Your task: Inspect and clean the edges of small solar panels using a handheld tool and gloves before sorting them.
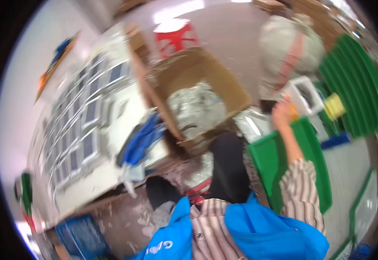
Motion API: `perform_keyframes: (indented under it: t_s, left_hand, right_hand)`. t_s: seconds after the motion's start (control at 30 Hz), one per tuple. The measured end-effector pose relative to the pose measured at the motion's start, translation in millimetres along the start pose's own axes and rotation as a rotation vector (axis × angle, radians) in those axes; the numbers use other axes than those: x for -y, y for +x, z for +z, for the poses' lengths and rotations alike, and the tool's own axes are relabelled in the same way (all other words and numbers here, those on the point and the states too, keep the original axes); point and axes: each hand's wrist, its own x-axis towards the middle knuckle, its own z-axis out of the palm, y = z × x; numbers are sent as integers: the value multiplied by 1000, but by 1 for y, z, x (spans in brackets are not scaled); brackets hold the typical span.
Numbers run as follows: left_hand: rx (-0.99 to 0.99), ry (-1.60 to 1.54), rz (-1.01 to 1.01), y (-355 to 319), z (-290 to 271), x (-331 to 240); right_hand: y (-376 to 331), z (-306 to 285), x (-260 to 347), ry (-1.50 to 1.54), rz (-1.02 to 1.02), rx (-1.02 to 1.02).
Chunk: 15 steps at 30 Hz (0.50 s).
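My right hand (281, 115) reaches forward over the far end of a green tray (289, 173). It is beside a white foam box (303, 96) with a dark hollow inside. A small orange thing (294, 113) shows at the hand's right side. Blur hides whether the fingers grip it. Just left of the hand lies a small dark block (268, 106). Clear plastic bags (253, 125) lie by the tray's far left corner. My left hand does not show.
An open cardboard box (217, 78) with clear plastic bags stands ahead. On the left table (115, 171) are rows of framed panels (89, 112) and blue gloves (141, 138). Right are a yellow block (334, 106), green corrugated sheet (355, 82), stuffed sack (284, 47); behind, a red stool (176, 38).
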Motion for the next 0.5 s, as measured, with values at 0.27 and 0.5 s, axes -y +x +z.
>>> perform_keyframes:
  t_s: [0.27, 0.5]
  left_hand:
    - [-582, 67, -368, -93, -52, -45]
    - [-1104, 576, -46, -56, -153, -63]
  right_hand:
    - [-5, 34, 68, -587, 234, 222]
    - [-16, 5, 147, 35, -9, -111]
